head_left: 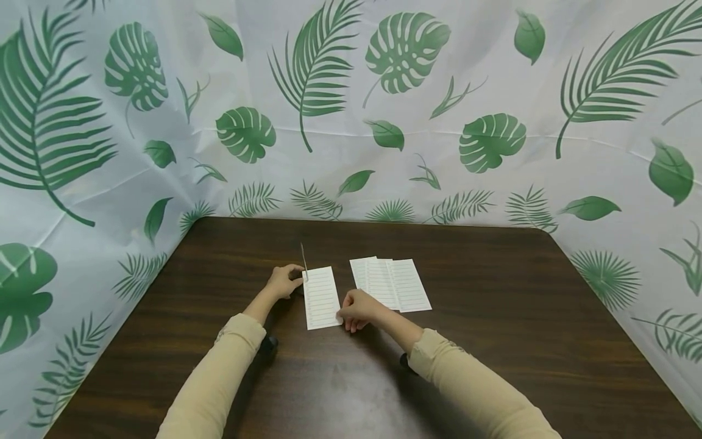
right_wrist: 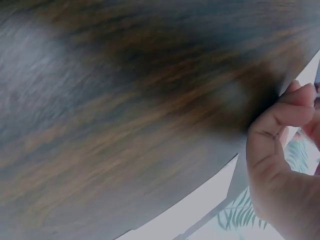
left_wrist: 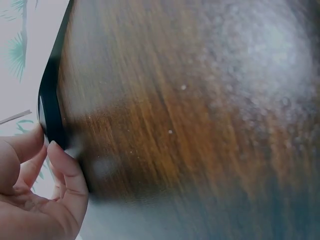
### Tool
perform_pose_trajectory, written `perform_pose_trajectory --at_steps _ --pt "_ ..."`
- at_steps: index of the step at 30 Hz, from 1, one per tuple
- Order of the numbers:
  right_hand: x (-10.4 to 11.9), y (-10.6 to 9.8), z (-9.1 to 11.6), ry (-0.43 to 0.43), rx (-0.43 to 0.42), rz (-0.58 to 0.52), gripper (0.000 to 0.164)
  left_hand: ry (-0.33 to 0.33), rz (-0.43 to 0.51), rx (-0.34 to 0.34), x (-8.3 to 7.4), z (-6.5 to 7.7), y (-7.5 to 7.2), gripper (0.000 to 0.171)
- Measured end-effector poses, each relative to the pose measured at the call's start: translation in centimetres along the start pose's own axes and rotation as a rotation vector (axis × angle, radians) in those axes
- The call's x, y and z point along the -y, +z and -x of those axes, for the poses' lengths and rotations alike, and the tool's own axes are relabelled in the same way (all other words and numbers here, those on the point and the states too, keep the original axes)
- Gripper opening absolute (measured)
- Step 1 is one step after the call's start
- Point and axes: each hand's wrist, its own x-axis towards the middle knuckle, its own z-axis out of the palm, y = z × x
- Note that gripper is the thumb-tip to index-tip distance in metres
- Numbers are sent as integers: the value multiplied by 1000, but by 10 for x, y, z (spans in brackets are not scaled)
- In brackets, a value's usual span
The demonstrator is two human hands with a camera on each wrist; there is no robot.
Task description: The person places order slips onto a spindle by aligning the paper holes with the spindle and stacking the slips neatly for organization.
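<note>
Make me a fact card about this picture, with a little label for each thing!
Card: white, lined, between the hands
Left hand: holds its left edge, near the top
Right hand: pinches its lower right corner
Stick: thin, at its top left corner
Other cards: three, lined, overlapping, to the right
Table: dark brown wood look
Backdrop: white, green leaves

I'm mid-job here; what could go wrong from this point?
The lined card is held near its edges by the left hand and right hand, so an uneven pull might bend it.

The thin strip sticks out past the card's top edge near the left hand, so it could get knocked or snagged.

The right hand is close to the three overlapping cards; a sideways brush might disturb them.
</note>
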Motion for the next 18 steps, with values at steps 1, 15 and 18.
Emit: perform_pose_trajectory --at_steps 1,15,18 --pt "0 -2 1 -3 -1 -8 11 18 -8 -5 16 -11 6 38" --pt "-13 -35 1 -86 9 3 13 -166 51 -11 -82 57 -34 34" --pt "-15 -44 3 -125 10 22 16 -106 89 -18 -55 39 -24 33"
